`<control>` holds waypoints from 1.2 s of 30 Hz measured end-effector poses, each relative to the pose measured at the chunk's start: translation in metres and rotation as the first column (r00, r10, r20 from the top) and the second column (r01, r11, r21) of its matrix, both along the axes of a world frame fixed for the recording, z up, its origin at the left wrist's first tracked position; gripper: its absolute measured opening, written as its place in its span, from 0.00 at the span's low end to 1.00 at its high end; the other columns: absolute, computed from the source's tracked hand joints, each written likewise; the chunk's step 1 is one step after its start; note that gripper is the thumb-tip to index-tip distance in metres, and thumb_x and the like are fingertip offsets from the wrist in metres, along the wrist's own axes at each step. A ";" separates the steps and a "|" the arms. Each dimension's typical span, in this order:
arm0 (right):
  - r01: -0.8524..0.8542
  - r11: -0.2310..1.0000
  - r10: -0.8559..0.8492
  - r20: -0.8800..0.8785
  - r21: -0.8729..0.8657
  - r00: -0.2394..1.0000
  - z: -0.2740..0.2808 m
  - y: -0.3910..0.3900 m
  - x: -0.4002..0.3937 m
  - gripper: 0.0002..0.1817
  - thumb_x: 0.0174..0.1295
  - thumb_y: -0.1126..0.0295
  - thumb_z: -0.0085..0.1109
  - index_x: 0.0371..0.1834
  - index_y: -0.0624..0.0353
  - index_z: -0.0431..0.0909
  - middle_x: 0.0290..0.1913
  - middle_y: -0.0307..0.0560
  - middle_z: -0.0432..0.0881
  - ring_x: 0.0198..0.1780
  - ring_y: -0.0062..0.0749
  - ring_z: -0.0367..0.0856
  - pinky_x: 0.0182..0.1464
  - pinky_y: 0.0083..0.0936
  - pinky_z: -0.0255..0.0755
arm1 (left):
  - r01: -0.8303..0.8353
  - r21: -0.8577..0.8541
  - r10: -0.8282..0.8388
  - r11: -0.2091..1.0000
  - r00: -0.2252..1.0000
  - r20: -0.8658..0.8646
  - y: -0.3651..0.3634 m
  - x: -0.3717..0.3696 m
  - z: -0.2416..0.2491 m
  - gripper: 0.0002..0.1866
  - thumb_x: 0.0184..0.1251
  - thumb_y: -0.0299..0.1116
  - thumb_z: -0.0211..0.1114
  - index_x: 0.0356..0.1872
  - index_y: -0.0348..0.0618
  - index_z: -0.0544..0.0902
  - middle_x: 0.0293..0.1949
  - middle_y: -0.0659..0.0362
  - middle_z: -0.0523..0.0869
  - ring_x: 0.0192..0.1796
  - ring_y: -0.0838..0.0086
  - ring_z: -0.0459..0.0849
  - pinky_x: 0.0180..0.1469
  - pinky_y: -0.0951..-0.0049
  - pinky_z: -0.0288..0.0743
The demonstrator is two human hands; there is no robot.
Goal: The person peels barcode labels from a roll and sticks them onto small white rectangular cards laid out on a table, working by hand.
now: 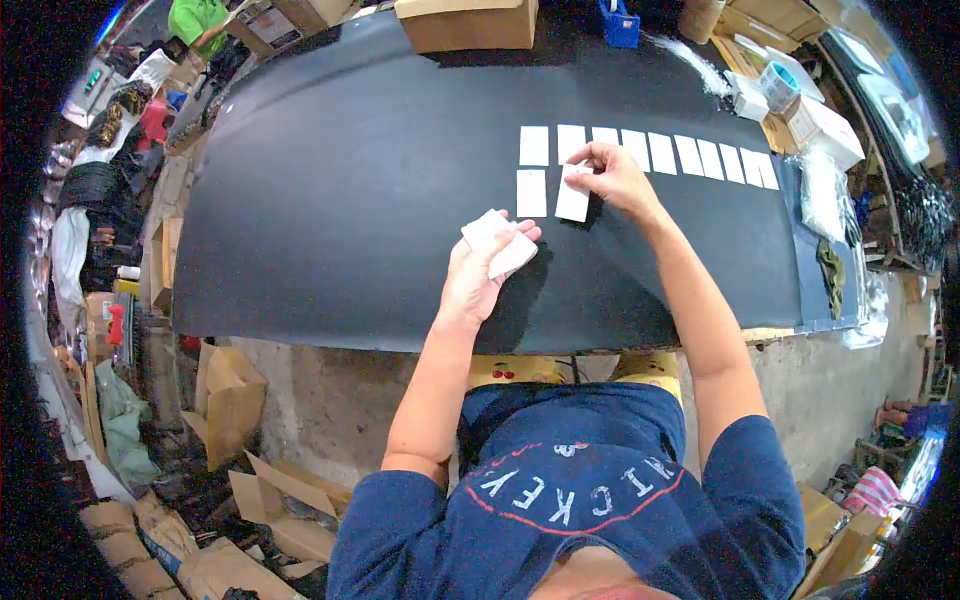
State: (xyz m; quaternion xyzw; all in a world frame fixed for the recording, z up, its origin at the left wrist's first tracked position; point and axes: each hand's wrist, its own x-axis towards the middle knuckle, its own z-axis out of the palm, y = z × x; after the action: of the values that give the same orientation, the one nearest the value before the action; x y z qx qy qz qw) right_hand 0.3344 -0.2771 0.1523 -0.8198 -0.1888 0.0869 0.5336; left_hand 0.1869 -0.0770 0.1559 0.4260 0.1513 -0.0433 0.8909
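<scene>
My left hand [482, 268] is closed round a stack of white cards [513, 257], palm up, over the black table [330, 220]. Between the thumb and fingers of my right hand [612, 180] is a white card [573, 204], held at its upper end just above the table. To its left lies a single white card [531, 193]. Behind these, a row of several white cards [662, 153] runs to the right, side by side with narrow gaps. My right hand hides part of that row.
A cardboard box [467, 24] and a blue bin [620, 26] stand at the table's far edge. White boxes [826, 132], a tape roll [779, 82] and plastic bags [823, 198] are at the right. A person in green [197, 22] is at the far left.
</scene>
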 end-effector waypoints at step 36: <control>0.248 0.966 -0.227 0.221 -0.073 0.948 -0.010 -0.032 -0.012 0.11 0.48 0.70 0.69 0.34 0.63 0.84 0.27 0.43 0.82 0.29 0.23 0.77 0.34 0.20 0.70 | 0.219 -0.006 -0.219 0.976 0.974 0.064 -0.049 0.003 0.002 0.18 0.64 0.23 0.57 0.54 0.27 0.72 0.50 0.43 0.82 0.53 0.59 0.83 0.58 0.65 0.76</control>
State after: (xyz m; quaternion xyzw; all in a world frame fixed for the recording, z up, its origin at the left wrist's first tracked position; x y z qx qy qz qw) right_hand 0.3220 -0.3090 0.1423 -0.8668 -0.1397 -0.0562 0.4755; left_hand 0.1896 -0.1262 0.1580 0.4354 0.0748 -0.1287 0.8879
